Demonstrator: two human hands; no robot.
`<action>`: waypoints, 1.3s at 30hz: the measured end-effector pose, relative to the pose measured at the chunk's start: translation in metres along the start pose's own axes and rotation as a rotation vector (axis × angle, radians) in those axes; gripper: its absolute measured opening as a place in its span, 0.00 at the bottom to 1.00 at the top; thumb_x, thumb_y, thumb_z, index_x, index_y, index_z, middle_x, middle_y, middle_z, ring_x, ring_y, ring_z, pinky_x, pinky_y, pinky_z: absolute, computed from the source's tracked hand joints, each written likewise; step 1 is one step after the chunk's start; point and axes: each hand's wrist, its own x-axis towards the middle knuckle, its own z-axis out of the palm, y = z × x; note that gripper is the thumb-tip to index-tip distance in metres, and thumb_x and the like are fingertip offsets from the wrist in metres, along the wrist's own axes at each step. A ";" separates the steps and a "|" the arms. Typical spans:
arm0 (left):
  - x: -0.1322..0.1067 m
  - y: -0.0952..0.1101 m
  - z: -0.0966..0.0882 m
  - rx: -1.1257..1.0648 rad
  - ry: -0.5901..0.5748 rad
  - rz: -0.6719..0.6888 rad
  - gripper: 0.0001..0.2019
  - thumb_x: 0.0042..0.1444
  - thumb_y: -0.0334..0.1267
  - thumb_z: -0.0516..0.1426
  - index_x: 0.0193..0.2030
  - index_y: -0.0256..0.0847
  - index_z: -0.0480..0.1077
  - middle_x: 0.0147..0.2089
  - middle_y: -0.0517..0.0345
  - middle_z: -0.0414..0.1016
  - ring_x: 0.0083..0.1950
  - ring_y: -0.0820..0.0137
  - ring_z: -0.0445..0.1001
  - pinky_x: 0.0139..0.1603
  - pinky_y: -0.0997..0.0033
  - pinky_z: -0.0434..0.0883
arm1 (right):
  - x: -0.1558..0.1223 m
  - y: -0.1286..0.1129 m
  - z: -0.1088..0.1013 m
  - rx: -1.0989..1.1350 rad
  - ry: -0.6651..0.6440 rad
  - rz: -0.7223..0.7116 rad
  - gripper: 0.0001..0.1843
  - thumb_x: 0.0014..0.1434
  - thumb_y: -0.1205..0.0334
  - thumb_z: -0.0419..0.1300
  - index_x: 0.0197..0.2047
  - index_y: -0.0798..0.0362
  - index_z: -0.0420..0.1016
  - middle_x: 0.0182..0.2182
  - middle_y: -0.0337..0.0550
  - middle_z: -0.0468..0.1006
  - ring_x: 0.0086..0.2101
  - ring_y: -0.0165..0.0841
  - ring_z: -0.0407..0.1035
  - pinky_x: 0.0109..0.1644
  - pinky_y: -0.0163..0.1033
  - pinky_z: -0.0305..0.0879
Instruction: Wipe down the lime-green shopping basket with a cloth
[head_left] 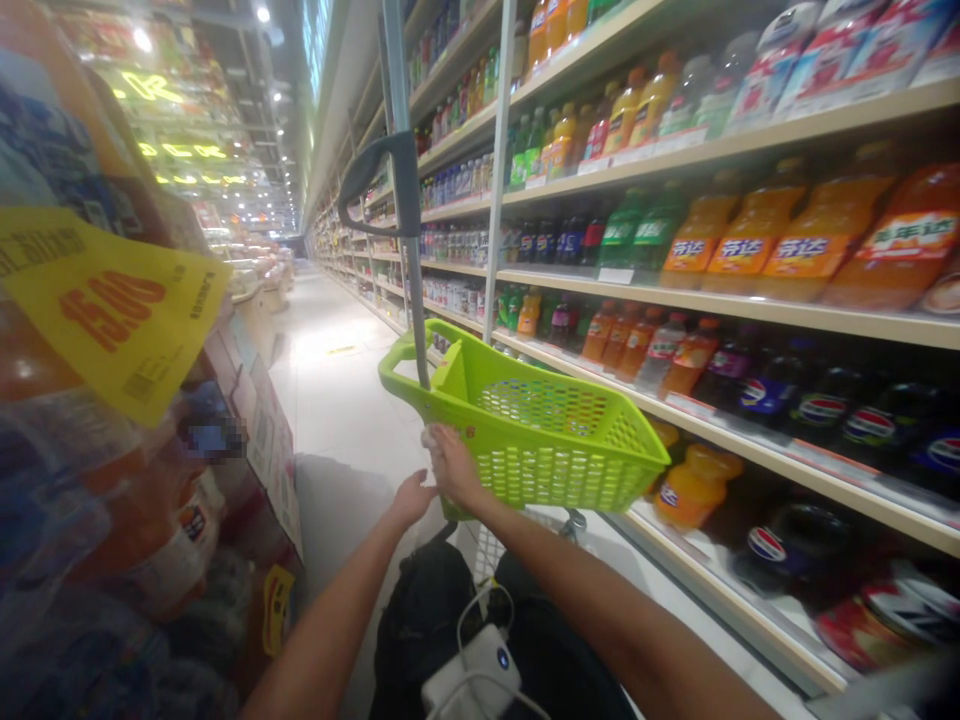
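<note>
Well, the right hand (pixel 454 465) sits on the near rim of a lime-green plastic shopping basket (pixel 547 440), its fingers curled against the edge, though the view does not settle whether it has a firm grip; a small white bit shows at the fingertips, too small to identify. The left hand (pixel 411 498) stays lower and just beside it, open with the fingers loosely spread, and has hold of nothing that can be seen. The basket is tilted in front of the person, at about waist height, with its far corner just beside a loose orange soda bottle (pixel 697 487) on a low shelf. A grey metal pole (pixel 401 120) rises from the basket's far end and carries a black looped handle (pixel 367 180). Below the hands lies a black bag (pixel 416 640), with a white power bank (pixel 472 680) and thin white cables on top of it. To the right, pale shelves (pixel 750 305) hold rows of orange soda bottles (pixel 780 245) and, lower down, dark cola bottles (pixel 817 420). To the left, shrink-wrapped bottle packs (pixel 75 500) are stacked under a yellow price card (pixel 112 310), and a bright tiled aisle floor (pixel 330 400) runs away between them.
</note>
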 end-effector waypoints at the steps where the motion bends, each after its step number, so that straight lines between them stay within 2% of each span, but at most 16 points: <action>1: -0.003 0.000 0.003 -0.074 -0.053 -0.019 0.20 0.49 0.41 0.55 0.48 0.36 0.67 0.53 0.42 0.70 0.55 0.58 0.68 0.53 0.57 0.65 | 0.004 -0.006 -0.002 0.123 0.065 0.075 0.23 0.57 0.70 0.46 0.54 0.56 0.66 0.52 0.50 0.70 0.53 0.36 0.63 0.56 0.46 0.61; 2: -0.006 0.000 0.007 -0.159 -0.097 -0.029 0.17 0.50 0.43 0.54 0.45 0.36 0.69 0.47 0.43 0.74 0.48 0.60 0.72 0.48 0.59 0.68 | 0.008 -0.013 -0.005 0.244 0.114 0.154 0.22 0.57 0.68 0.45 0.53 0.55 0.67 0.49 0.48 0.73 0.50 0.35 0.65 0.54 0.44 0.62; 4: -0.010 0.004 0.011 -0.400 -0.150 -0.046 0.14 0.50 0.44 0.55 0.39 0.36 0.69 0.39 0.48 0.76 0.38 0.66 0.75 0.40 0.65 0.71 | 0.015 -0.024 -0.011 0.449 0.154 0.314 0.20 0.57 0.64 0.46 0.51 0.52 0.68 0.43 0.44 0.76 0.45 0.34 0.70 0.50 0.42 0.66; 7: -0.010 0.012 0.011 -0.638 -0.098 -0.053 0.10 0.46 0.38 0.57 0.35 0.37 0.69 0.33 0.54 0.75 0.31 0.74 0.73 0.35 0.73 0.69 | 0.018 -0.033 -0.021 0.651 0.152 0.503 0.19 0.54 0.60 0.49 0.48 0.52 0.70 0.36 0.42 0.78 0.38 0.34 0.72 0.43 0.39 0.69; 10: -0.006 0.017 0.002 -0.673 0.008 -0.049 0.10 0.46 0.36 0.57 0.38 0.38 0.68 0.32 0.57 0.74 0.29 0.78 0.71 0.32 0.77 0.67 | 0.015 -0.035 -0.027 0.780 0.170 0.613 0.17 0.51 0.59 0.50 0.42 0.55 0.72 0.33 0.42 0.78 0.34 0.34 0.72 0.38 0.37 0.69; 14: -0.009 0.021 -0.007 -0.786 0.135 -0.050 0.20 0.42 0.31 0.59 0.44 0.43 0.64 0.41 0.58 0.72 0.34 0.77 0.71 0.35 0.75 0.68 | 0.009 -0.032 -0.026 0.862 0.107 0.696 0.15 0.49 0.57 0.51 0.36 0.56 0.72 0.30 0.43 0.77 0.29 0.33 0.71 0.31 0.35 0.68; 16: -0.012 0.025 -0.007 -0.855 0.141 -0.038 0.19 0.38 0.28 0.60 0.41 0.42 0.65 0.39 0.59 0.73 0.34 0.76 0.71 0.36 0.73 0.69 | 0.006 -0.030 -0.023 0.826 0.074 0.703 0.16 0.50 0.56 0.50 0.36 0.56 0.72 0.28 0.43 0.77 0.28 0.33 0.71 0.30 0.35 0.67; 19: -0.014 0.030 -0.001 -0.879 0.139 -0.047 0.11 0.37 0.27 0.59 0.30 0.38 0.66 0.28 0.61 0.72 0.28 0.77 0.70 0.33 0.74 0.69 | 0.005 -0.031 -0.022 0.675 0.076 0.633 0.16 0.51 0.58 0.49 0.38 0.56 0.72 0.30 0.45 0.77 0.30 0.34 0.71 0.34 0.38 0.68; 21: -0.014 0.033 0.004 -0.890 0.173 -0.068 0.09 0.36 0.27 0.58 0.27 0.38 0.64 0.23 0.63 0.69 0.25 0.78 0.68 0.31 0.75 0.68 | 0.004 -0.033 -0.025 0.527 0.117 0.502 0.18 0.52 0.60 0.49 0.43 0.55 0.71 0.35 0.47 0.77 0.34 0.36 0.70 0.40 0.41 0.67; 24: -0.013 0.036 0.009 -0.928 0.204 -0.072 0.08 0.35 0.27 0.58 0.25 0.38 0.63 0.21 0.66 0.67 0.24 0.79 0.66 0.29 0.76 0.67 | 0.001 -0.039 -0.034 0.262 0.156 0.260 0.20 0.53 0.65 0.48 0.48 0.55 0.69 0.44 0.50 0.73 0.44 0.39 0.66 0.50 0.46 0.60; 26: -0.013 0.037 0.009 -0.946 0.209 -0.074 0.08 0.35 0.27 0.58 0.22 0.38 0.62 0.20 0.67 0.65 0.24 0.79 0.66 0.28 0.77 0.66 | -0.002 -0.043 -0.041 0.121 0.118 0.141 0.21 0.52 0.67 0.49 0.49 0.56 0.69 0.48 0.51 0.70 0.49 0.41 0.61 0.54 0.48 0.56; 28: -0.012 0.038 0.006 -0.948 0.202 -0.087 0.07 0.35 0.28 0.59 0.21 0.38 0.62 0.19 0.67 0.64 0.24 0.78 0.66 0.27 0.77 0.66 | -0.004 -0.047 -0.047 0.027 0.044 0.068 0.21 0.53 0.65 0.51 0.50 0.56 0.69 0.49 0.51 0.68 0.49 0.42 0.60 0.53 0.48 0.56; 31: -0.015 0.037 -0.002 -0.922 0.150 -0.125 0.05 0.37 0.29 0.59 0.22 0.37 0.65 0.20 0.64 0.67 0.25 0.75 0.69 0.28 0.75 0.67 | -0.008 -0.048 -0.049 -0.034 -0.074 0.077 0.23 0.54 0.58 0.54 0.53 0.55 0.66 0.47 0.53 0.68 0.46 0.43 0.62 0.49 0.47 0.58; 34: -0.025 0.032 -0.011 -0.853 0.032 -0.188 0.02 0.40 0.29 0.58 0.23 0.37 0.68 0.22 0.61 0.71 0.27 0.74 0.70 0.30 0.75 0.67 | -0.018 -0.046 -0.047 0.014 -0.172 0.166 0.25 0.57 0.54 0.53 0.55 0.58 0.63 0.45 0.53 0.70 0.44 0.40 0.64 0.48 0.45 0.60; 37: -0.030 0.027 -0.019 -0.748 -0.114 -0.268 0.01 0.44 0.32 0.57 0.26 0.38 0.69 0.25 0.61 0.72 0.26 0.76 0.70 0.29 0.76 0.66 | -0.033 -0.046 -0.044 0.094 -0.145 0.265 0.23 0.60 0.59 0.50 0.57 0.57 0.60 0.46 0.51 0.72 0.46 0.37 0.64 0.51 0.42 0.59; 39: -0.024 0.026 -0.020 -0.675 -0.156 -0.276 0.02 0.47 0.33 0.55 0.27 0.39 0.69 0.25 0.62 0.72 0.26 0.75 0.70 0.31 0.74 0.68 | -0.041 -0.046 -0.041 0.150 -0.082 0.324 0.22 0.60 0.62 0.50 0.57 0.57 0.59 0.48 0.50 0.71 0.47 0.36 0.64 0.53 0.40 0.58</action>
